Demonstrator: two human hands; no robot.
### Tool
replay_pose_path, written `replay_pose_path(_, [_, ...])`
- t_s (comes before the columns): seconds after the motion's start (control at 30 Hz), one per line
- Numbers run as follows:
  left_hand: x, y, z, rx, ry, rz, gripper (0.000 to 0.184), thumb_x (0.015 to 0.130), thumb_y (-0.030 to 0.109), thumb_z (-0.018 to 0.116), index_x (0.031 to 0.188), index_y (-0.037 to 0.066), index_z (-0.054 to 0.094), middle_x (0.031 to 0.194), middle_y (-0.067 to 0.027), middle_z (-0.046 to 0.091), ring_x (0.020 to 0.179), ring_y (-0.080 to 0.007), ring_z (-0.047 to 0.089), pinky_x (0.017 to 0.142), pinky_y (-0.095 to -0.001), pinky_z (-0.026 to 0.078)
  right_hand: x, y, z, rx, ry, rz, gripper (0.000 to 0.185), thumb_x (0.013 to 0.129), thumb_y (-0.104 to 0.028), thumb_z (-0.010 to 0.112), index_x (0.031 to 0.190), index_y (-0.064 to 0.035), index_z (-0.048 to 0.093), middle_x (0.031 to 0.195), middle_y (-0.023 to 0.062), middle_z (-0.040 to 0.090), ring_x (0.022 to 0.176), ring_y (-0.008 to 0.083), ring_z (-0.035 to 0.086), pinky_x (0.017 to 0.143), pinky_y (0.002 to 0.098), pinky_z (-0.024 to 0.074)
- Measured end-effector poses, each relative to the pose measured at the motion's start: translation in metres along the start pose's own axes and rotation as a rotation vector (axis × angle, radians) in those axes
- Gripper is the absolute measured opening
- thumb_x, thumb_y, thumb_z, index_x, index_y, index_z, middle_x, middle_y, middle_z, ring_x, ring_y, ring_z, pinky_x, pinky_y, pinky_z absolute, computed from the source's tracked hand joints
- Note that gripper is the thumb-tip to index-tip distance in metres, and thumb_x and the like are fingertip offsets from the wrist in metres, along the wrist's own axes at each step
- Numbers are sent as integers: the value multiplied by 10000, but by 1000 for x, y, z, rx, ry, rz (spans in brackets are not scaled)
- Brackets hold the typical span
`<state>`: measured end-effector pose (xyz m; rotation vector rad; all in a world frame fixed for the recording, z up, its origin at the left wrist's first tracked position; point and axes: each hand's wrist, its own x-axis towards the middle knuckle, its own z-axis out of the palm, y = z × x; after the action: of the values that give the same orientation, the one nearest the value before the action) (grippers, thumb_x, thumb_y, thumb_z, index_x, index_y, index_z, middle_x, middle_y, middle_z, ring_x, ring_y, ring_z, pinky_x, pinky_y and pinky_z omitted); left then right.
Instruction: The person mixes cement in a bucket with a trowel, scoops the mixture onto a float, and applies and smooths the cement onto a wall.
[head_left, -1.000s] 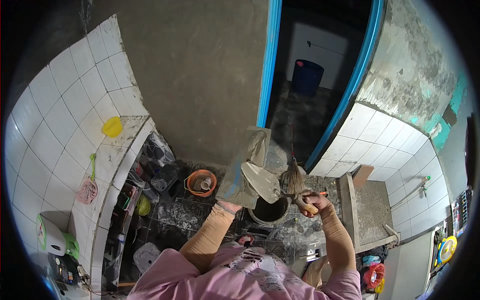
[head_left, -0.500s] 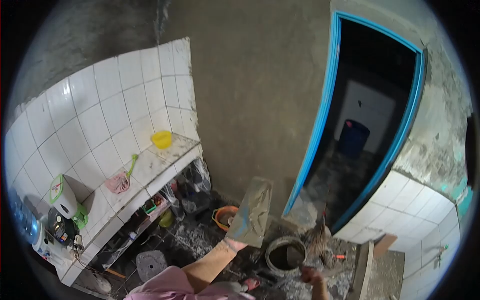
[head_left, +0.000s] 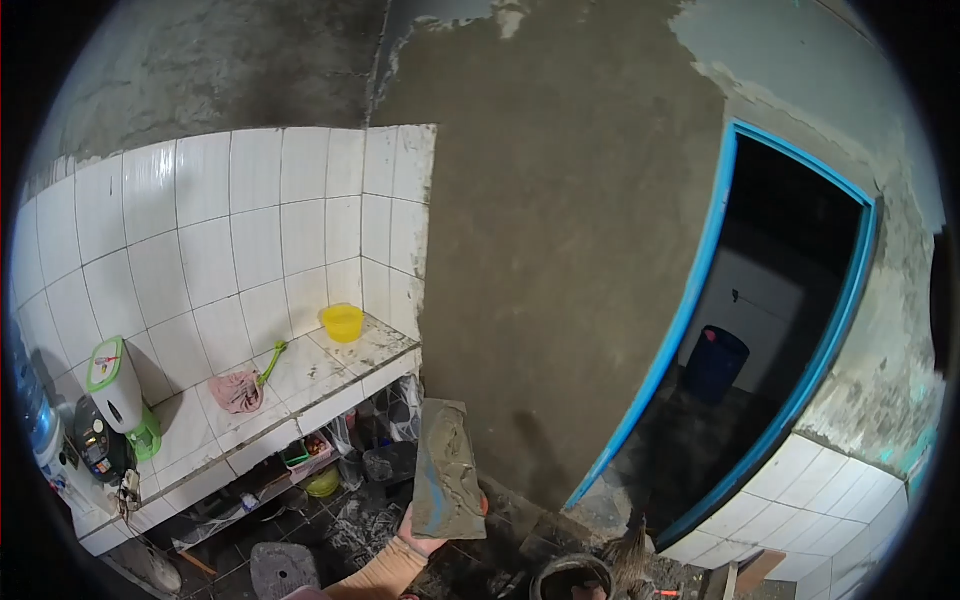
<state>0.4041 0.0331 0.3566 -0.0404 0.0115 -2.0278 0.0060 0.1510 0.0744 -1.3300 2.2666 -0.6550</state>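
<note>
My left hand (head_left: 424, 538) grips a flat rectangular mortar board (head_left: 448, 475) from below, with fingertips showing at its right edge. Wet grey mortar lies smeared over the board, and a blue streak shows along its left side. Only a sliver of my right hand (head_left: 590, 594) shows at the bottom edge, over a round bucket (head_left: 545, 572) with a dark inside. Its fingers look closed, but what they hold is hidden. Beyond the board rises a wall (head_left: 560, 280) coated in grey-brown plaster.
Left stands a tiled counter (head_left: 285, 400) with a yellow bowl (head_left: 343, 323), a pink cloth (head_left: 237, 392) and a rice cooker (head_left: 103, 440). A grey stool (head_left: 283, 572) is below. At right is a blue door frame (head_left: 690, 300), with a broom (head_left: 630, 555) near its foot.
The view has tilted up and shifted, so the room sits lower in the picture. The mortar board now appears further left and more upright. My right hand has dropped almost out of view.
</note>
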Motion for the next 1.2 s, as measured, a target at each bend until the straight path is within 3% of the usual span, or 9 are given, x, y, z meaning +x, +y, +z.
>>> replay_pose_path(0.03, [6, 17, -17, 93, 34, 60, 383, 966, 309, 439, 1258, 79, 532, 1291, -123, 545, 1202, -326, 490, 1081, -492, 331, 37, 35, 36, 577, -111, 122, 468, 868, -359, 613, 1230, -63, 582, 1064, 173, 638, 939, 349, 591, 836, 444, 482])
replay_pose_path(0.17, [41, 92, -72, 65, -12, 111, 372, 962, 277, 400, 1232, 72, 551, 1267, -139, 570, 1200, -328, 505, 1058, -503, 358, 111, -12, 99, 199, -51, -541, 551, 879, -209, 652, 1378, -99, 444, 1170, 121, 613, 1021, 286, 601, 787, 429, 504])
replay_pose_path(0.27, [58, 137, -60, 76, -66, 82, 372, 960, 265, 394, 1218, 52, 557, 1240, -145, 588, 1171, -327, 531, 1024, -500, 400, 97, -122, 81, 1316, -800, -166, 615, 874, -183, 675, 1420, -121, 398, 1214, 104, 580, 999, 247, 604, 720, 397, 527])
replay_pose_path(0.37, [80, 174, -32, 101, -133, 71, 372, 959, 256, 400, 1210, 29, 554, 1223, -148, 596, 1148, -325, 548, 1003, -496, 422, 69, -243, 61, 1029, -745, -298, 714, 868, -202, 686, 1470, -151, 305, 1327, 122, 500, 1033, 251, 607, 708, 370, 554])
replay_pose_path(0.47, [103, 203, -25, 224, -144, 157, 365, 953, 237, 413, 1209, 18, 552, 1219, -153, 597, 1142, -320, 552, 1004, -490, 423, 93, -258, 100, 1094, -975, -553, 949, 846, -221, 716, 1518, -246, 48, 1375, 101, 459, 1096, 295, 591, 776, 428, 563])
replay_pose_path(0.57, [117, 217, -8, 303, -208, 208, 353, 943, 218, 431, 1209, 20, 553, 1218, -152, 598, 1140, -318, 551, 1003, -482, 422, 40, -377, 31, 567, -768, -359, 330, 959, -206, 555, 1256, -62, 539, 889, 47, 616, 736, 140, 591, 709, 294, 520])
replay_pose_path(0.73, [149, 232, 4, 82, -110, 200, 351, 922, 234, 472, 1202, 43, 565, 1220, -134, 599, 1160, -317, 535, 1017, -478, 402, 80, -407, 33, 354, -722, -539, 365, 940, -217, 584, 1262, -53, 531, 923, 37, 632, 828, 116, 610, 745, 275, 506])
replay_pose_path(1.07, [231, 260, 36, 311, -215, 205, 339, 924, 172, 467, 1220, 29, 549, 1252, -132, 583, 1177, -292, 528, 1036, -444, 395, 144, -506, -27, 357, -660, -705, 415, 922, -276, 595, 1250, -31, 529, 1018, 93, 681, 955, 139, 635, 829, 289, 485])
replay_pose_path(1.2, [261, 272, 43, 312, -196, 278, 322, 937, 161, 453, 1217, 33, 546, 1247, -119, 583, 1160, -267, 539, 1021, -419, 414, 186, -522, -21, 415, -564, -779, 377, 914, -170, 610, 1262, -41, 539, 996, 50, 661, 913, 113, 596, 827, 272, 472])
